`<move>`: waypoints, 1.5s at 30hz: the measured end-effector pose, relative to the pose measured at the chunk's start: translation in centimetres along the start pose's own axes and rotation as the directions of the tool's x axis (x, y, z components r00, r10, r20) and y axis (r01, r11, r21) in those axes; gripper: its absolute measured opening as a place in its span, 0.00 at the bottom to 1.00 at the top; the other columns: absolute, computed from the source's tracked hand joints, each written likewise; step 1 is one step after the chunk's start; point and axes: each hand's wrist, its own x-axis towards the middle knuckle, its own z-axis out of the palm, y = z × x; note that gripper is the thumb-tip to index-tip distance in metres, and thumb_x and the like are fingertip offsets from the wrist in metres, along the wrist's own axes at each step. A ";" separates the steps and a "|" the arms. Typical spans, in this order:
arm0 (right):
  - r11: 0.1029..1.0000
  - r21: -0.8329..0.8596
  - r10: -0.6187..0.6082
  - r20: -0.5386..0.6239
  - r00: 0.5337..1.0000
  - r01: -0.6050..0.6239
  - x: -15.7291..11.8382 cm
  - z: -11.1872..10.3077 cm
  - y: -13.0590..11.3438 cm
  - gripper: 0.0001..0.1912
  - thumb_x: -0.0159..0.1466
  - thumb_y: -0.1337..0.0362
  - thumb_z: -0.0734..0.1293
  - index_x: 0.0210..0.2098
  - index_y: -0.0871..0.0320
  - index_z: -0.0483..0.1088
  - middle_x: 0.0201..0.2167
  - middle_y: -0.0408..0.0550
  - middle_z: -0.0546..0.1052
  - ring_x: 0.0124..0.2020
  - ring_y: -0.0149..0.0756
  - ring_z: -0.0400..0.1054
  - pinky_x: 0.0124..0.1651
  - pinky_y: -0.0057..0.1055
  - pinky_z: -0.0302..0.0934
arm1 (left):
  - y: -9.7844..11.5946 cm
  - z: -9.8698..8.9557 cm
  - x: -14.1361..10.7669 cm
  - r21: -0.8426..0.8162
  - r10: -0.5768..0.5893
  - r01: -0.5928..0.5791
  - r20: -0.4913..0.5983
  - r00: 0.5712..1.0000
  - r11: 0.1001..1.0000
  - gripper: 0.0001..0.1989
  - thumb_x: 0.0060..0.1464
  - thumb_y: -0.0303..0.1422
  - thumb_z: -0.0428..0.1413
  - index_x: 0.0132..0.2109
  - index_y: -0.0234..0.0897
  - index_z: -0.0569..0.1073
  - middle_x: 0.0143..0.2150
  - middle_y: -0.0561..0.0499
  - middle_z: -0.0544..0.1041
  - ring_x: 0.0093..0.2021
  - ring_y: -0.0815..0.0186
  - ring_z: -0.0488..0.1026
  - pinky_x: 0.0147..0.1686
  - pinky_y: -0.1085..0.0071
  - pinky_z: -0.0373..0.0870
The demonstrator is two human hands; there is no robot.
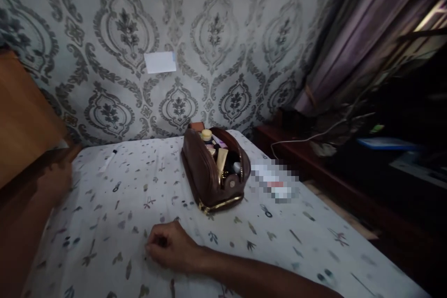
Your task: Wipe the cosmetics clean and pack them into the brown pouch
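One brown bag (200, 163) was parked unzipped at one o'clock from the loosely curled right hand (172, 247); the left hand's (56, 184) grip couldn't be told. Seemingly paused; uncurling would be needed for grabbing.

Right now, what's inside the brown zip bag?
In the brown zip bag, I see a yellow-lidded container, a gold-toned tube and a pale rounded item. Whatever lies beneath them is covered.
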 end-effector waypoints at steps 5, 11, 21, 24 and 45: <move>0.991 0.126 0.044 0.023 0.999 -0.046 0.1 0.1 0.3 0.07 0.57 0.69 0.67 0.24 0.59 0.67 0.17 0.34 0.68 0.17 0.22 0.60 0.23 0.20 0.54 | 0.5 -0.6 -1.4 0.087 -0.004 0.004 0.000 1.000 0.996 0.18 0.60 0.27 0.37 0.40 0.33 0.72 0.48 0.33 0.74 0.55 0.41 0.67 0.43 0.52 0.69; 0.946 0.321 0.037 0.034 0.999 -0.046 0.7 0.1 0.9 0.03 0.58 0.68 0.68 0.33 0.60 0.70 0.21 0.35 0.69 0.17 0.23 0.63 0.21 0.19 0.57 | 3.8 -1.2 -2.7 -0.032 0.036 -0.037 -0.030 0.999 0.999 0.18 0.57 0.36 0.42 0.43 0.33 0.73 0.44 0.38 0.77 0.52 0.46 0.71 0.45 0.57 0.71; 0.862 0.486 -0.063 -0.184 0.981 0.146 0.0 -1.1 1.5 0.39 0.49 0.57 0.78 0.58 0.52 0.63 0.49 0.47 0.69 0.34 0.29 0.68 0.31 0.25 0.67 | 17.1 0.3 -18.1 -0.676 0.477 -0.481 -0.213 0.853 0.558 0.23 0.58 0.48 0.48 0.49 0.38 0.75 0.43 0.44 0.76 0.46 0.56 0.75 0.45 0.62 0.73; 0.895 0.409 -0.089 -0.226 0.970 0.178 -1.5 -2.4 1.4 0.28 0.50 0.61 0.75 0.50 0.56 0.69 0.38 0.42 0.72 0.34 0.31 0.68 0.35 0.27 0.65 | 18.8 0.1 -20.8 -0.655 0.510 -0.510 -0.214 0.833 0.559 0.19 0.61 0.47 0.47 0.47 0.40 0.74 0.41 0.46 0.74 0.44 0.58 0.75 0.43 0.63 0.72; 0.939 0.267 -0.204 -0.069 0.977 0.215 -4.6 -3.4 1.7 0.29 0.43 0.46 0.79 0.36 0.57 0.72 0.30 0.39 0.72 0.31 0.31 0.65 0.35 0.28 0.60 | 20.1 1.4 -22.0 -0.957 0.422 0.043 0.167 0.891 0.286 0.21 0.52 0.53 0.54 0.29 0.39 0.68 0.26 0.55 0.69 0.29 0.65 0.67 0.31 0.70 0.66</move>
